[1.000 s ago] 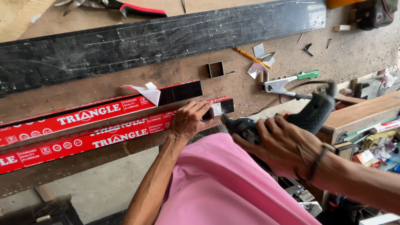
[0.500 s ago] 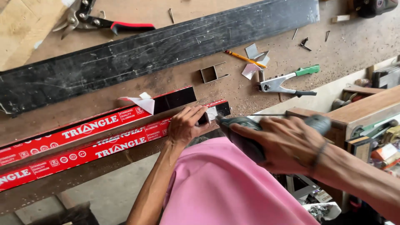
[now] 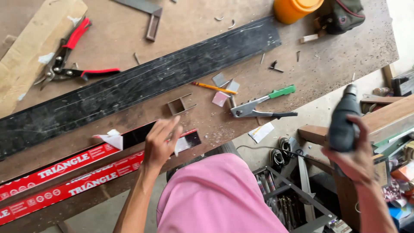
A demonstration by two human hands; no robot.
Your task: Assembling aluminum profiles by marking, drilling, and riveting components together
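Observation:
My left hand hovers with fingers spread just above the near end of two long metal bars wrapped in red film; it holds nothing. Bare black ends of the bars show beside the hand, with white film peeled back. My right hand is off the table's right edge, gripping a dark green power drill that points up and away. A small open square metal piece lies just beyond the left hand. My pink-clad knee fills the bottom middle.
A long black bar crosses the brown worktable. Red-handled snips, a green-handled rivet tool, a pencil, metal scraps and an orange container lie around. A wooden bench and a tool rack stand at right.
My left hand has lifted off the red-wrapped bars and opened. My right hand has swung the drill away to the right, off the table edge, and raised it upright.

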